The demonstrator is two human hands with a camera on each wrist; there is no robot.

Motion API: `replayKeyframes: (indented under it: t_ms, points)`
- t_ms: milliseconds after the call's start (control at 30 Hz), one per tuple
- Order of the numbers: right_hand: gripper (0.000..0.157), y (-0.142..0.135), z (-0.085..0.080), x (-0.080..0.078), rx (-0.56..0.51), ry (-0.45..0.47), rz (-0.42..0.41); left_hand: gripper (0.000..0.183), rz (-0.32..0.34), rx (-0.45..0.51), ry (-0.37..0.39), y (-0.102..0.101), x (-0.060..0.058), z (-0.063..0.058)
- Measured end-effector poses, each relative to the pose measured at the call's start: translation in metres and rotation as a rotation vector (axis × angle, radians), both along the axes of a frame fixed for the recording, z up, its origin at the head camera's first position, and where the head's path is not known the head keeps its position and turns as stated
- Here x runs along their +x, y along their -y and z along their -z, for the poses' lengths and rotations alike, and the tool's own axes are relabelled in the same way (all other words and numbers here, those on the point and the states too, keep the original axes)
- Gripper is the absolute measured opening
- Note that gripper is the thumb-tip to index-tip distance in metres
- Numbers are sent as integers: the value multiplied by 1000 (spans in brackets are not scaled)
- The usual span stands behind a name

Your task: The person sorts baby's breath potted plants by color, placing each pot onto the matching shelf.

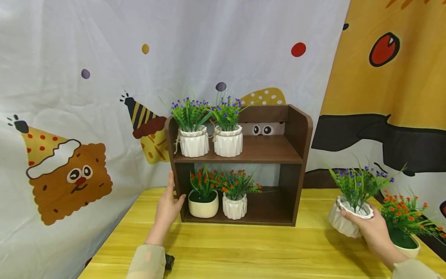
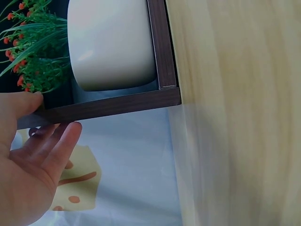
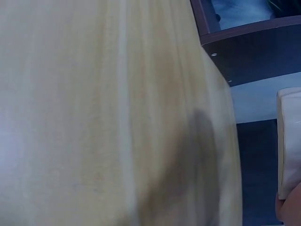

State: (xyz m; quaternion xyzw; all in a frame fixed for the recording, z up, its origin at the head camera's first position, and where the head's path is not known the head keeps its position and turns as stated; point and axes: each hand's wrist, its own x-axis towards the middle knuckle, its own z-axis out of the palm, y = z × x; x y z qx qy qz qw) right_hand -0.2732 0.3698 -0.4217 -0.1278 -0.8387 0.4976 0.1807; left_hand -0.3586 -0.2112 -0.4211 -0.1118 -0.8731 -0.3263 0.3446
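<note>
My right hand (image 1: 378,232) grips a white ribbed pot (image 1: 343,223) of purple artificial flowers, tilted and raised over the table at right. Part of that pot (image 3: 291,136) shows at the edge of the right wrist view. My left hand (image 1: 167,207) holds the left side panel of a dark brown two-tier shelf (image 1: 299,162). In the left wrist view, the thumb (image 2: 28,101) lies on the inner side of the panel (image 2: 108,104), the fingers outside it. Two white pots of purple flowers (image 1: 194,142) (image 1: 228,141) stand on the upper tier.
The lower tier holds a round cream pot (image 1: 203,204) and a white ribbed pot (image 1: 235,206), both with red-orange flowers. Another cream pot (image 1: 411,250) with orange flowers stands behind my right hand on the wooden table (image 1: 251,250). A cartoon-printed curtain (image 1: 104,97) hangs behind.
</note>
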Motion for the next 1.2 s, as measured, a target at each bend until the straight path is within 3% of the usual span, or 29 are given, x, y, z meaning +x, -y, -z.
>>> replayKeyframes:
  t_ms: [433,633,833,900,1033,1133,1200]
  points:
    - [84,13,-21,-1,34,-153,-93,102,-12,20,11,1,0,-2]
    - [68,18,-31,-2,-82,-236,-171,101,-19,24,9,2,-1,0]
    - [80,20,-42,1,-15,-243,-203,97,-16,22,11,3,-1,2]
    - [76,21,-45,2,-8,-253,-203,98,-16,21,17,4,-2,2]
    - [51,22,-50,3,-158,-342,-255,102,-15,21,31,4,-2,1]
    - [48,24,-53,4,-282,-394,-302,104,-14,18,45,4,-2,1]
    - [48,25,-54,6,-298,-402,-315,105,-11,14,53,3,-2,0]
